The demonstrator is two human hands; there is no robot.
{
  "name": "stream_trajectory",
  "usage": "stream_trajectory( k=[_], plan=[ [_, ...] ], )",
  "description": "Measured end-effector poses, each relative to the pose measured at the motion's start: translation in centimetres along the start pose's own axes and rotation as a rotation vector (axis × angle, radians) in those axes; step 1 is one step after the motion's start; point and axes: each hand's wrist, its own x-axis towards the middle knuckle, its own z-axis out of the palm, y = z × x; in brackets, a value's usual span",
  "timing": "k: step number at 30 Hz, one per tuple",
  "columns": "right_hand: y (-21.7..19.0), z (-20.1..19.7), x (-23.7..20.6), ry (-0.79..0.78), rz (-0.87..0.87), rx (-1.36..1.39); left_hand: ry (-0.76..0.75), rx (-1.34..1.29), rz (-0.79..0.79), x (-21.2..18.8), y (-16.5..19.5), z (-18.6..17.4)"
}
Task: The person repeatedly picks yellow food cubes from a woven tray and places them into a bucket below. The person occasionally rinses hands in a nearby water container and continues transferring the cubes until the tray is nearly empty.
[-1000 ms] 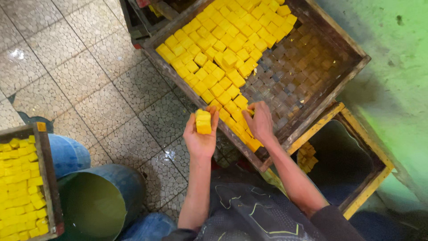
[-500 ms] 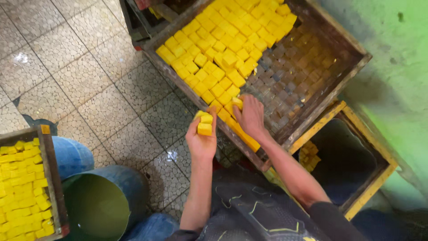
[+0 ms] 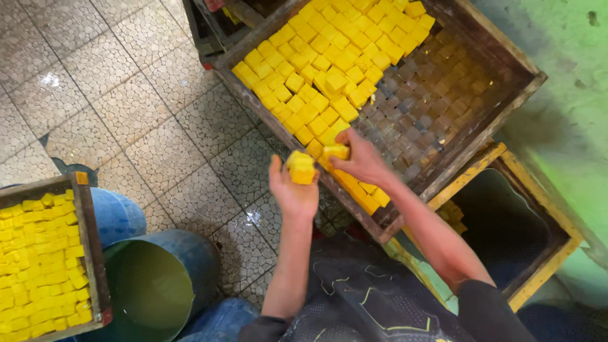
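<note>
The large wooden crate point(image 3: 506, 95) is cut off at the top edge of the frame, so its far end cannot be assessed. Its right portion lies in shadow; the dark blocks point(image 3: 430, 107) there read as squarish outlines only, their colour and surface indistinct. The lower yellow-framed crate point(image 3: 538, 278) beneath it is mostly dark inside, with contents hard to make out. A second crate point(image 3: 88, 253) at the left is cropped by the frame edge, and the blue drum point(image 3: 158, 285) is partly hidden behind the person's arm and dark patterned clothing.

The left hand point(image 3: 294, 190) is raised, palm up, fingers curled closed around small yellow blocks point(image 3: 301, 168) stacked in the palm, held just outside the near rim of the large crate. The right hand point(image 3: 361, 158) is over that rim, thumb and fingers pinched shut on one yellow block point(image 3: 335, 151), just above the packed rows.

The packed yellow blocks point(image 3: 329, 63) are matte, roughly cubic, with soft edges, laid in tight diagonal rows. The crate boards are rough, stained timber. The floor point(image 3: 126, 114) is pale pebbled tile, wet and glossy in places.
</note>
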Motion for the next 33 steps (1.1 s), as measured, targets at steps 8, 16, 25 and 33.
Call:
stream_trajectory(
  k=[8,16,25,33],
  plan=[
    [-8.7,-8.8,-3.2,-0.228,-0.424,-0.222,-0.172,-0.045,-0.149,-0.7,-3.9,2.5],
    [-5.8,-6.4,-6.4,-0.14,0.575,0.365,-0.334,0.286,-0.148,-0.1,-9.7,2.7],
    [10.7,-4.7,-19.5,0.511,0.379,1.567,-0.794,1.587,0.289,-4.0,-14.4,3.6],
    [28.6,-11.6,-26.9,0.558,1.145,0.902,-0.619,2.138,0.878,-3.0,-12.6,1.1]
  ],
)
